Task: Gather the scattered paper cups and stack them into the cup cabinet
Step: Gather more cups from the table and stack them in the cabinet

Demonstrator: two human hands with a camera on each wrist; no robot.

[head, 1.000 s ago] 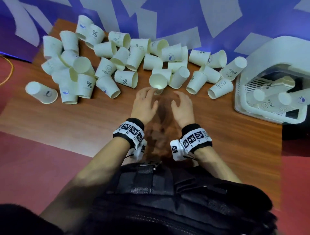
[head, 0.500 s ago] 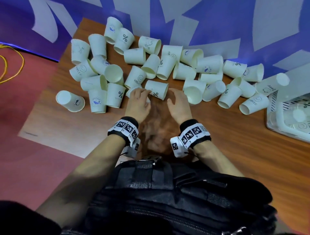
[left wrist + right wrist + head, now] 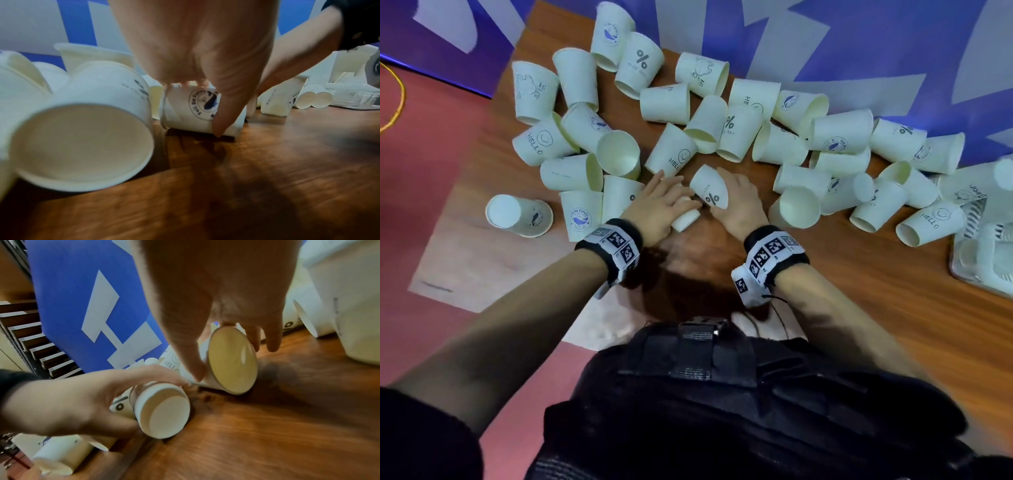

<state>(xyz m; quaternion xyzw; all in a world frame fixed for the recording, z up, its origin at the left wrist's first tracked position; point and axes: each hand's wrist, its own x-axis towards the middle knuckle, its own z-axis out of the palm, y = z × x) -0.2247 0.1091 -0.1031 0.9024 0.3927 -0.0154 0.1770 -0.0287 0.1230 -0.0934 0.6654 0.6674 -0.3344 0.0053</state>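
Observation:
Several white paper cups (image 3: 839, 135) lie scattered on their sides across the far half of the wooden table (image 3: 876, 308). My left hand (image 3: 674, 200) grips one lying cup (image 3: 686, 220), whose whale logo (image 3: 203, 104) shows under the thumb in the left wrist view. My right hand (image 3: 726, 192) grips a cup marked "%" (image 3: 709, 192), lifted at a tilt; its open mouth (image 3: 232, 360) faces the right wrist camera. The two held cups are close together, with the left hand's cup bottom (image 3: 164, 410) showing. The white cup cabinet (image 3: 983, 260) sits at the table's right edge.
A blue and white patterned wall (image 3: 893, 41) backs the table. Loose cups crowd both sides of my hands, among them an upright one (image 3: 796, 207) and a lone cup (image 3: 518, 216) at the left. Bare wood lies between me and the pile. Red floor and a yellow cable (image 3: 397, 99) are at the left.
Both hands moved forward and left into the pile. They lay empty on the table before; now each grips a cup, and the right one is raised.

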